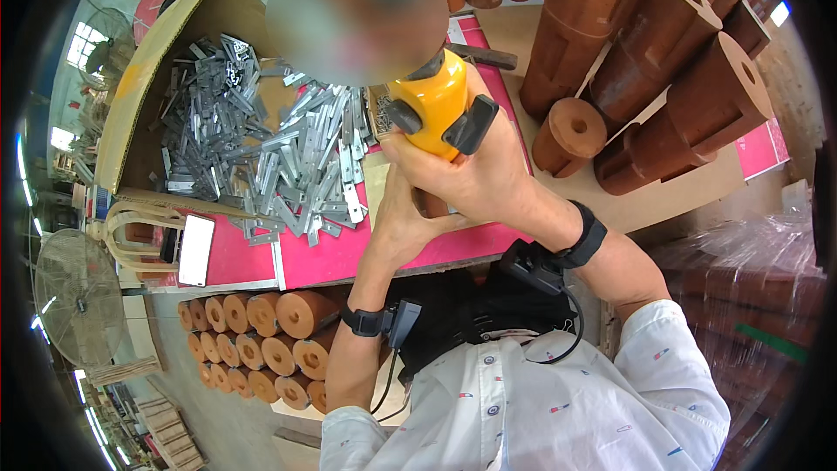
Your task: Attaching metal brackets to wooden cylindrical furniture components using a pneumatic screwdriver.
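Right hand [488, 179] clenches a yellow-and-black plastic power tool [436, 105]; left hand [397, 227] braces underneath at seven o'clock. Likely hefty, rigid; grip its body.

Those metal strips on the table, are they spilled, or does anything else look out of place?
The metal strips lie in a loose, crisscrossed heap, some spilling from the cardboard onto the red mat. One brown cylinder stands apart from the leaning stack. Nothing looks broken.
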The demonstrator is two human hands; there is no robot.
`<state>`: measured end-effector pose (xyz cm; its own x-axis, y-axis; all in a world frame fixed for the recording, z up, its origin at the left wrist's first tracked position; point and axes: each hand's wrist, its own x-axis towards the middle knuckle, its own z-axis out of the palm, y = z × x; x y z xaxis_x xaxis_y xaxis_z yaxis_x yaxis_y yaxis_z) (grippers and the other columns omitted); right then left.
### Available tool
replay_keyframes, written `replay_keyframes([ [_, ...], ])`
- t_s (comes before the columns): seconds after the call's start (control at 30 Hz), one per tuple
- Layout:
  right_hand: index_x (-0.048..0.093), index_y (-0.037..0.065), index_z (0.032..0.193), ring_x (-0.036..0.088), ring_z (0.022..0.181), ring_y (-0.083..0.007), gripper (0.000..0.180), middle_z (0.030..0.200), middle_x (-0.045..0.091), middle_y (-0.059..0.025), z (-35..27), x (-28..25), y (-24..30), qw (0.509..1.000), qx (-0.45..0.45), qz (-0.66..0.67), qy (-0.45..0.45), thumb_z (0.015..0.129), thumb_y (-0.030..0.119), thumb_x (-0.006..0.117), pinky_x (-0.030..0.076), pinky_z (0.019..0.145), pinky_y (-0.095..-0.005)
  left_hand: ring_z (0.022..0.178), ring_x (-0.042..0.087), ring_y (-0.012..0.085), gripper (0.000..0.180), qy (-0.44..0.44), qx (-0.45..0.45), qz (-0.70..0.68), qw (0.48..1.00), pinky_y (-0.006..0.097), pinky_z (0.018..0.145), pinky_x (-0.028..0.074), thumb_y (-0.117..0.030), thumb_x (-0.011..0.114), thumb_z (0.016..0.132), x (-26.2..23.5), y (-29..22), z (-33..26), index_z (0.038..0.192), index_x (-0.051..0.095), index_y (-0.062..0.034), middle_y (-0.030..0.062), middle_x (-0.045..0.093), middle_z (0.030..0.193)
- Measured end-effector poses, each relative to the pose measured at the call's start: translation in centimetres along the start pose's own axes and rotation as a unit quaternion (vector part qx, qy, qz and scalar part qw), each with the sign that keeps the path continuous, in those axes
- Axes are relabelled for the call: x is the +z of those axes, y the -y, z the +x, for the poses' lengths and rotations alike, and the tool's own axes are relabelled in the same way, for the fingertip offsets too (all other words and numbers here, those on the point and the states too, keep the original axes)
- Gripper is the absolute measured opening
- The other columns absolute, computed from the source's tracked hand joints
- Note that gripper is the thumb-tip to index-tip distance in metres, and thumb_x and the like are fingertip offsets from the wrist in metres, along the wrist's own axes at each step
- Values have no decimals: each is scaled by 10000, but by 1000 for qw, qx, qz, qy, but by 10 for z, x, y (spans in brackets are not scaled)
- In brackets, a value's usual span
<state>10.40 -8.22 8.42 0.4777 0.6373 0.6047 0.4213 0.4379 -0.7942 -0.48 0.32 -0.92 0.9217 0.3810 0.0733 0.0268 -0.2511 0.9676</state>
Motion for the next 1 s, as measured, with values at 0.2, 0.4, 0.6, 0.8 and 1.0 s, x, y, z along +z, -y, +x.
replay_keyframes([
  [0.2,467,15,1274,664,822,-233,583,938,655,-124,2,0,-10,998,-31,59,-17,779,152,743,516,749,-334,1281,427,270,981,14,-38,2,999,398,1062,363,-230,889,621,2,-1,-6,1406,330,-47,139,424,1357],
  [0.4,514,-24,1225,595,787,-96,539,886,628,-70,8,-28,22,993,-14,108,-43,765,129,749,495,714,-254,1420,228,363,1135,41,9,207,977,445,1156,253,-173,875,576,-20,-12,-17,1501,220,-114,201,213,1528],
  [0.6,537,-1,1224,600,808,-98,516,915,641,-57,-13,-56,23,994,22,78,-67,763,109,742,499,742,-261,1423,193,407,1068,65,-17,295,953,465,1166,225,-217,857,598,-13,-36,-12,1491,275,-146,231,185,1536],
  [0.8,529,-11,1228,610,809,-104,542,907,657,-68,-20,-66,16,994,46,63,-76,755,121,758,508,750,-273,1394,217,444,935,103,63,400,909,494,1146,239,-259,851,602,5,-53,13,1417,414,-121,255,223,1504],
  [1.0,520,-15,1253,608,828,-99,563,936,666,-69,-21,-66,13,996,26,63,-57,754,99,755,506,763,-267,1370,246,470,902,130,69,429,891,513,1140,240,-268,851,583,3,-46,26,1381,458,-115,296,267,1468],
])
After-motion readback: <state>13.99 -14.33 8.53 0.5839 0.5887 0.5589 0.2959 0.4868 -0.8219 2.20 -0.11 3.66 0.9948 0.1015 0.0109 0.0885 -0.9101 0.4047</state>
